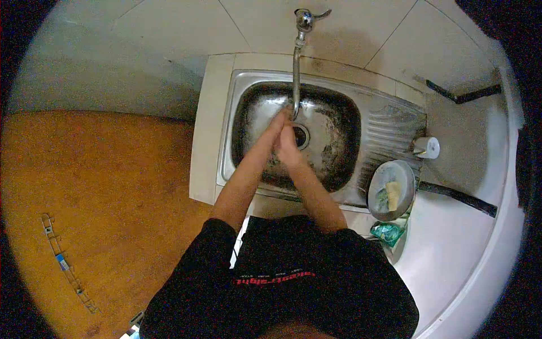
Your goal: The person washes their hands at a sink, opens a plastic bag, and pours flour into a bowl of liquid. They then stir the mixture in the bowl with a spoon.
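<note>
Both hands are over the steel sink [333,130], just under the spout of the tap [296,73]. My left hand [277,125] and my right hand [288,140] are pressed together, palm to palm, with the fingertips pointing toward the spout. Nothing can be made out between them. The fingers are small and blurred, so their exact pose is hard to tell. Beside and below the hands, the drain [301,137] is partly visible.
Right of the basin is a ribbed drainboard [389,127] with a white cup [428,148]. An oval bowl [400,199] holds a yellowish sponge [393,195]. Green plastic packaging [388,231] lies below it. A wire rack [62,263] is at the far left.
</note>
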`<state>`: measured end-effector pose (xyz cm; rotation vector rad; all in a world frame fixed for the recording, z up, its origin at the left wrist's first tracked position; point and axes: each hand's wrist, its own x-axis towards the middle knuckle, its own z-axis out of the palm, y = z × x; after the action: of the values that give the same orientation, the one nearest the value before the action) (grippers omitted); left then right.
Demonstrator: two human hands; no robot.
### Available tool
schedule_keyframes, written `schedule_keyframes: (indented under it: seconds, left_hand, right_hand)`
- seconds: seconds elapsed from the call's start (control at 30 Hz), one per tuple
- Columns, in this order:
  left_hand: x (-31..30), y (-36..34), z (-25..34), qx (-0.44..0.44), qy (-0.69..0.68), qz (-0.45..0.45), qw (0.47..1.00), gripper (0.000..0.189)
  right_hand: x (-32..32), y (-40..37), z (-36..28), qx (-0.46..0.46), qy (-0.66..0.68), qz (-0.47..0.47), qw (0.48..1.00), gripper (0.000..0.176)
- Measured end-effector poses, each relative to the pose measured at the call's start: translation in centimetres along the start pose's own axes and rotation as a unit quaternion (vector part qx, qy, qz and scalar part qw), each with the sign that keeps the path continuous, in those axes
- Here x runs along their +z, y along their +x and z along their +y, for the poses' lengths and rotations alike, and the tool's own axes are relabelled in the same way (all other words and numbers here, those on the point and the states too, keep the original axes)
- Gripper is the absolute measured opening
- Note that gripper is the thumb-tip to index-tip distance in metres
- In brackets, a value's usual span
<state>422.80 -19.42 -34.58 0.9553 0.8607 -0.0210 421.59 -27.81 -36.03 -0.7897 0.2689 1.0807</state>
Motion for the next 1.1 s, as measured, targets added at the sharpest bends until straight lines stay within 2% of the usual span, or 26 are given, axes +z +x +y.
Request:
schedule_keyframes:
  seconds: [0.03,0.07,0.1,0.17,0.2,0.27,0.3,0.33,0.37,0.4,0.43,0.47,0.5,0.53,0.57,0.6,0.63,0.67,0.7,0.73,0.8,0.83,0.9,0.97,1.03,1.1]
  left_hand:
    - [-1.5,2.4,-1.5,-0.008,-0.089,-0.011,0.996,0.044]
    - [-2.3,1.9,-2.3,0.1,-0.001,0.009,0.995,0.047]
    - [-2.3,0.7,-2.1,0.102,0.0,0.008,0.995,0.047]
    - [-1.7,-1.6,-1.1,0.02,0.024,-0.069,0.997,0.046]
    - [-2.5,-1.0,-1.7,0.02,0.024,-0.069,0.997,0.046]
    - [-4.5,0.8,-3.9,-0.142,0.022,-0.039,0.989,0.039]
    - [-2.8,-1.1,-3.2,-0.144,0.019,-0.038,0.989,0.039]
    - [0.8,-4.8,-1.5,-0.086,-0.042,-0.095,0.991,0.04]
    - [3.4,-7.0,-1.0,-0.024,-0.101,-0.15,0.983,0.04]
    - [4.2,-6.7,-2.6,-0.011,-0.224,-0.103,0.969,0.032]
    - [4.6,-8.1,-2.5,-0.009,-0.224,-0.104,0.969,0.032]
    - [5.3,-9.1,-2.3,0.118,-0.126,-0.093,0.981,0.033]
    - [6.5,-9.4,-2.0,0.245,-0.03,-0.081,0.966,0.033]
    - [7.1,-8.8,-1.9,0.254,-0.041,-0.093,0.962,0.033]
    - [6.7,-8.1,-2.2,0.168,-0.145,-0.084,0.971,0.034]
    - [5.8,-7.7,-2.6,0.073,-0.241,-0.069,0.965,0.035]
    - [4.5,-7.0,-3.3,0.072,-0.24,-0.068,0.966,0.035]
    - [3.0,-6.3,-3.9,0.171,-0.07,-0.06,0.981,0.037]
    - [1.9,-5.8,-4.0,0.262,0.103,-0.053,0.958,0.038]
    - [1.8,-5.8,-2.7,0.262,0.105,-0.055,0.958,0.038]
    - [1.9,-5.7,0.4,0.102,-0.024,0.034,0.994,0.026]
    - [1.2,-5.3,1.7,0.103,-0.024,0.032,0.994,0.026]
    - [0.1,-4.9,3.6,-0.023,-0.055,-0.008,0.998,0.024]
    - [0.7,-5.1,3.3,0.005,-0.128,0.002,0.992,0.026]
    - [1.5,-5.5,2.9,0.067,-0.222,-0.053,0.971,0.033]
    - [2.6,-7.2,1.9,0.045,-0.213,-0.099,0.971,0.036]
  right_hand:
    - [1.2,-0.7,-0.2,-0.012,-0.011,0.017,1.0,0.043]
    - [4.6,-3.4,-1.8,-0.022,-0.001,0.032,0.999,0.039]
    - [5.4,-4.4,-2.8,-0.023,-0.001,0.031,0.999,0.039]
    - [5.6,-5.1,-3.8,-0.009,-0.016,0.049,0.999,0.037]
    - [3.7,-3.9,-3.8,-0.009,-0.016,0.049,0.999,0.037]
    - [-1.7,-0.1,-3.5,-0.014,-0.279,-0.035,0.959,0.036]
    - [-1.9,0.4,-4.1,-0.012,-0.281,-0.034,0.959,0.036]
    - [-1.6,0.8,-5.0,-0.079,-0.08,-0.032,0.993,0.032]
    - [-1.1,0.9,-5.7,-0.145,0.125,-0.031,0.981,0.029]
    - [-0.4,0.7,-6.2,-0.145,0.124,-0.034,0.981,0.029]
    - [0.1,0.4,-6.8,-0.115,0.173,0.004,0.978,0.038]
    - [0.1,0.1,-7.9,-0.089,0.217,0.042,0.971,0.048]
    - [-0.2,-0.6,-8.7,-0.1,0.207,0.04,0.972,0.048]
    - [-0.1,-1.7,-9.1,-0.067,0.279,-0.077,0.955,0.051]
    - [0.4,-2.3,-9.0,-0.025,0.345,-0.194,0.918,0.055]
    - [2.1,-2.6,-8.2,-0.058,0.384,-0.098,0.916,0.055]
    - [2.2,-2.7,-7.7,-0.057,0.385,-0.098,0.916,0.055]
    - [2.3,-2.9,-7.2,-0.048,0.342,-0.079,0.935,0.052]
    - [2.5,-3.1,-6.7,-0.04,0.297,-0.061,0.952,0.049]
    - [3.2,-3.8,-6.5,-0.042,0.299,-0.061,0.951,0.049]
    - [4.6,-5.3,-6.0,-0.091,0.247,-0.074,0.962,0.044]
    - [4.1,-5.4,-5.5,-0.093,0.246,-0.075,0.962,0.044]
    - [3.0,-5.3,-5.0,0.015,0.379,-0.112,0.918,0.036]
    - [2.1,-4.1,-5.0,0.017,0.397,-0.151,0.905,0.035]
    - [3.3,-3.4,-6.3,0.02,0.417,-0.192,0.888,0.035]
    - [5.1,-3.3,-9.0,-0.024,0.329,-0.195,0.924,0.037]
